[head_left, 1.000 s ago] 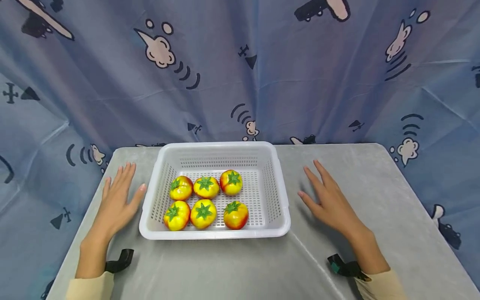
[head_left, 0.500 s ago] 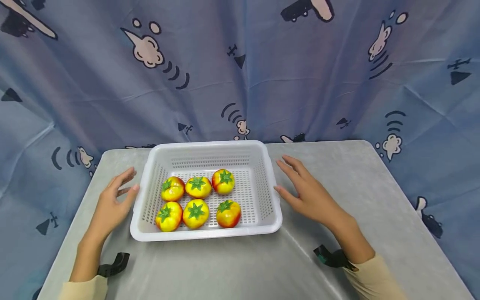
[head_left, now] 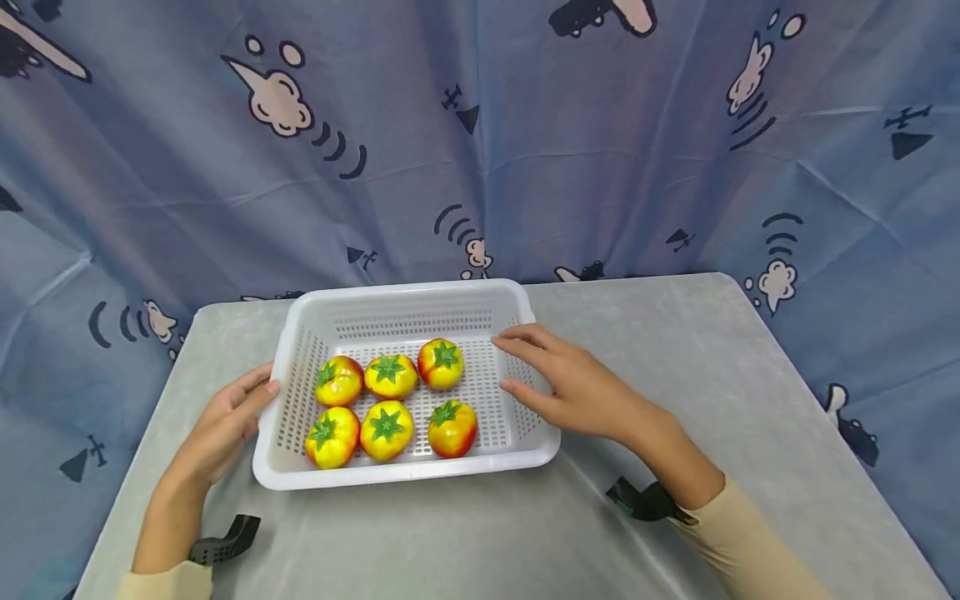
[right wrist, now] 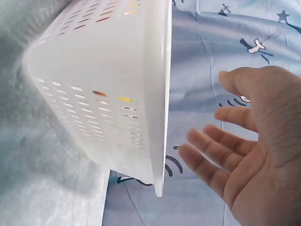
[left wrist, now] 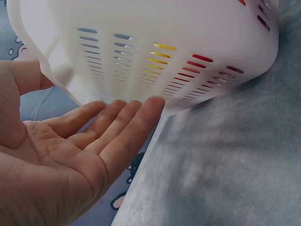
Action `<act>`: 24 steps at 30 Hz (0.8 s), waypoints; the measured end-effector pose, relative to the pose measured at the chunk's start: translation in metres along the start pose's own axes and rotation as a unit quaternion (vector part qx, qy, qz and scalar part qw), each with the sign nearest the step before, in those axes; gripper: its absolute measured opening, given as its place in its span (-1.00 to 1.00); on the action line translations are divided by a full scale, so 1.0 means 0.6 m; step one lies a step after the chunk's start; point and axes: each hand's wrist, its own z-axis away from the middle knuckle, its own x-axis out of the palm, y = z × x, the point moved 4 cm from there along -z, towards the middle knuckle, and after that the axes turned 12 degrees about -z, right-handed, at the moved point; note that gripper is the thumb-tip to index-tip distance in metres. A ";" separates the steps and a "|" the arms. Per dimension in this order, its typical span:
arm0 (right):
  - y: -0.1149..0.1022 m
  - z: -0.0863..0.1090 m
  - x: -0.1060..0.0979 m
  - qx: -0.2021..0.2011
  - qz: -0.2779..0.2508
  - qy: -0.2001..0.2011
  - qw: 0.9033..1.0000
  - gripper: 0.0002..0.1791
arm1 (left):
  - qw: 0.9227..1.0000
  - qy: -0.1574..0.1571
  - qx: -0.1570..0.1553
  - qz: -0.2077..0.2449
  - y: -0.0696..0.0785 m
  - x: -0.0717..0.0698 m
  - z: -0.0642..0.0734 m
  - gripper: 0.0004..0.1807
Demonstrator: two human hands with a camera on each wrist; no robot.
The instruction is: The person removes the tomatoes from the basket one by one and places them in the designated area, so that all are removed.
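Observation:
A white plastic basket (head_left: 408,472) with slotted walls stands on the grey table. Several shiny yellow-and-red tomatoes (head_left: 386,430) with green star-shaped tops lie in it, grouped towards its left side. At the basket's left end, my left hand (head_left: 221,429) holds the rim, thumb over the edge. Its fingers (left wrist: 127,136) lie against the outer slotted wall in the left wrist view. My right hand (head_left: 581,387) hovers over the right rim, its fingers spread and slightly bent. A gap separates that hand from the basket in the right wrist view.
The grey table (head_left: 465,542) extends in front of the basket and to its right. A blue curtain (head_left: 585,150) with printed cartoon shapes hangs behind and along both sides. Black straps (head_left: 648,502) sit on both wrists.
My left hand has moved in and taken hold of the basket's left rim. My right hand has come leftwards, over the right rim. The view has shifted slightly; the tomatoes keep their arrangement.

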 end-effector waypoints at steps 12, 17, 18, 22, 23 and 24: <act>-0.026 -0.022 0.040 0.001 0.006 -0.104 0.995 -0.39 | 0.999 -0.018 0.000 0.039 -0.009 -0.003 -0.001 -0.33; -0.033 -0.038 0.046 0.008 0.011 -0.138 0.990 -0.41 | 0.999 -0.017 0.004 0.038 -0.004 -0.004 -0.007 -0.32; -0.034 -0.042 0.048 0.008 0.011 -0.146 0.989 -0.41 | 0.999 -0.017 0.005 0.039 -0.003 -0.005 -0.008 -0.32; -0.036 -0.052 0.052 0.014 0.007 -0.167 0.986 -0.39 | 0.999 -0.017 0.004 0.037 -0.005 -0.003 -0.006 -0.37; -0.036 -0.053 0.053 0.020 0.005 -0.173 0.985 -0.39 | 0.999 -0.018 0.004 0.036 -0.006 -0.002 -0.005 -0.38; -0.037 -0.054 0.055 0.025 0.002 -0.178 0.984 -0.39 | 0.999 -0.018 0.001 0.033 -0.006 0.000 -0.004 -0.38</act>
